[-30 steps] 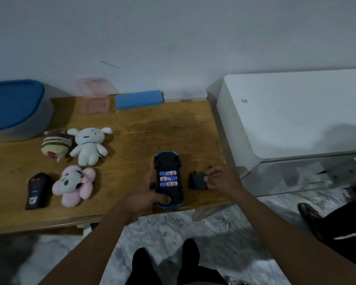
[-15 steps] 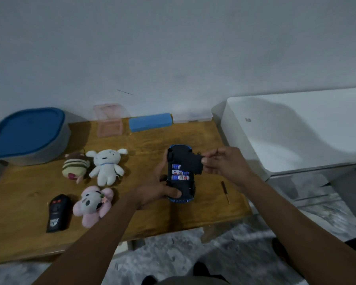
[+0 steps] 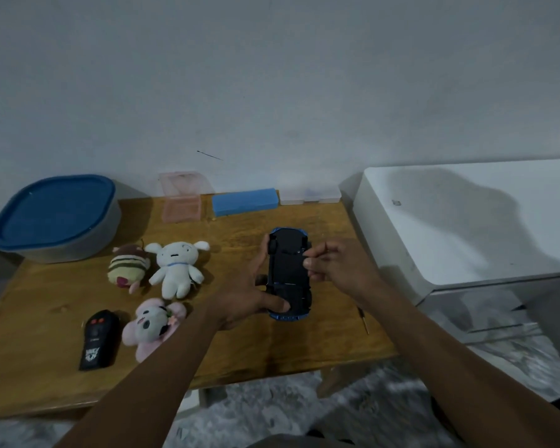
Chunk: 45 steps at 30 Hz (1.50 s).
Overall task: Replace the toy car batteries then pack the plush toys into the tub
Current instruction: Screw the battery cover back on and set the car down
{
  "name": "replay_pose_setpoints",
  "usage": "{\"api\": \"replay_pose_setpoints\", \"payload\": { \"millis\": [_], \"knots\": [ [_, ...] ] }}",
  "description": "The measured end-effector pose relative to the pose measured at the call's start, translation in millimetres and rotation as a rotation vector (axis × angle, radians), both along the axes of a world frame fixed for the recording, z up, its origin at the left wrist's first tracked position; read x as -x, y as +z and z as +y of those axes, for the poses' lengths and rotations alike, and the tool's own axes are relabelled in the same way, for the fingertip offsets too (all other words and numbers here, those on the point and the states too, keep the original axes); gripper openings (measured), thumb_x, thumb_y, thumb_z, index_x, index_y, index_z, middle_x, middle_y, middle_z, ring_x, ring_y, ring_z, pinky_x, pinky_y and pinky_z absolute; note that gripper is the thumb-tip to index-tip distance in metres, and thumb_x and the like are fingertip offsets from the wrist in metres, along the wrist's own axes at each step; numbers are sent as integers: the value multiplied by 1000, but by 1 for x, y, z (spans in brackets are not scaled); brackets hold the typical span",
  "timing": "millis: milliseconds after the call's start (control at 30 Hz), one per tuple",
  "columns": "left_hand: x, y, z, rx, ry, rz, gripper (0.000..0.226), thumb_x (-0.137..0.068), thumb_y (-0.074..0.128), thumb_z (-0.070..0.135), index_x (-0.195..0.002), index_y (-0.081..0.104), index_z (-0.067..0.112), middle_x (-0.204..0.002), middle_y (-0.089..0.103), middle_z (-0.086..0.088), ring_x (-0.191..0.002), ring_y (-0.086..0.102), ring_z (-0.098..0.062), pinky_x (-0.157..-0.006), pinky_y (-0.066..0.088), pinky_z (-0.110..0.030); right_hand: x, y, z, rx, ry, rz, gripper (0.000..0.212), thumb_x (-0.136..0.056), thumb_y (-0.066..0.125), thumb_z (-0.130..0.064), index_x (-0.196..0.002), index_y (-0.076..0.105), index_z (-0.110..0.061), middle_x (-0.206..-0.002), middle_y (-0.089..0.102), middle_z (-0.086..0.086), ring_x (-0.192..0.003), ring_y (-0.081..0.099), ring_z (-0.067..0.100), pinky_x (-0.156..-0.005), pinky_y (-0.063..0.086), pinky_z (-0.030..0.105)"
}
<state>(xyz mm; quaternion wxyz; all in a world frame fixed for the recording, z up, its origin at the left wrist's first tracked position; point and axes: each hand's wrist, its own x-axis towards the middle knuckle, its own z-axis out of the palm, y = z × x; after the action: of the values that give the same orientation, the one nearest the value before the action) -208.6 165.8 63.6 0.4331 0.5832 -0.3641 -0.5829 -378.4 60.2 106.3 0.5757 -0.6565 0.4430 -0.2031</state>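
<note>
Battery cover (image 3: pixel 288 258) on the upturned toy car (image 3: pixel 290 286)
Left hand (image 3: pixel 249 295) grips the toy car, long axis pointing away; right hand (image 3: pixel 340 270) pinches the cover's right edge (the screwdriver (image 3: pixel 362 318) lies on the table (image 3: pixel 240 227), nearer that hand).

You've got three plushies in front of you: one striped plush (image 3: pixel 128 266), one white plush (image 3: pixel 177 268), one pink plush (image 3: pixel 152 323). One car (image 3: pixel 288 253), one remote (image 3: pixel 98 339), one screwdriver (image 3: pixel 362 318), one tub (image 3: pixel 54 218). Along the wall you count three boxes: pink box (image 3: pixel 181 205), blue box (image 3: pixel 244 202), clear box (image 3: pixel 309 195). Two hands in shot, left hand (image 3: pixel 249 295) and right hand (image 3: pixel 340 270), over one table (image 3: pixel 46 305).
</note>
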Motion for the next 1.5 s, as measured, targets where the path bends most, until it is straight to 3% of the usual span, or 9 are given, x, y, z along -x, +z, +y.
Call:
{"api": "replay_pose_setpoints", "payload": {
  "millis": [300, 433, 633, 1267, 1500],
  "knots": [
    [-1, -4, 0, 7, 16, -1, 129, -63, 79, -12, -141, 9, 63, -138, 54, -4, -121, 55, -27, -87, 55, -53, -1, -1, -1, 111, 57, 35, 12, -81, 73, -8, -87, 70, -18, -84, 72, 6, -77, 72, 20, -69, 61, 30],
    [-2, -2, 0, 10, 18, 1, 128, -65, 77, -13, -141, 9, 64, -134, 57, -7, -119, 57, -27, -88, 54, -54, -3, 0, -2, 184, 54, 49, 11, -81, 72, -5, -90, 71, -13, -85, 71, 8, -73, 71, 19, -64, 59, 24],
    [-2, 0, -2, 16, 18, -21, 128, -63, 78, -11, -141, 9, 64, -133, 58, -4, -121, 55, -25, -89, 54, -55, -3, 3, -4, 105, 38, 6, 10, -81, 71, -1, -91, 71, -5, -85, 72, 12, -69, 70, 17, -60, 56, 19],
    [-1, 6, -1, 38, 2, -21, 128, -64, 78, -11, -142, 7, 63, -138, 52, -2, -122, 53, -25, -89, 54, -53, -2, 6, -6, 39, 49, -8, 10, -81, 72, -2, -85, 72, -11, -86, 73, 7, -69, 71, 15, -64, 57, 23],
    [1, 5, 2, 39, 26, -70, 131, -60, 81, -8, -140, 7, 64, -133, 57, -3, -118, 57, -25, -87, 55, -54, -5, 6, 0, 183, 63, 86, 9, -80, 74, -6, -84, 72, -14, -87, 70, 3, -76, 71, 17, -70, 61, 30]
  ]
}}
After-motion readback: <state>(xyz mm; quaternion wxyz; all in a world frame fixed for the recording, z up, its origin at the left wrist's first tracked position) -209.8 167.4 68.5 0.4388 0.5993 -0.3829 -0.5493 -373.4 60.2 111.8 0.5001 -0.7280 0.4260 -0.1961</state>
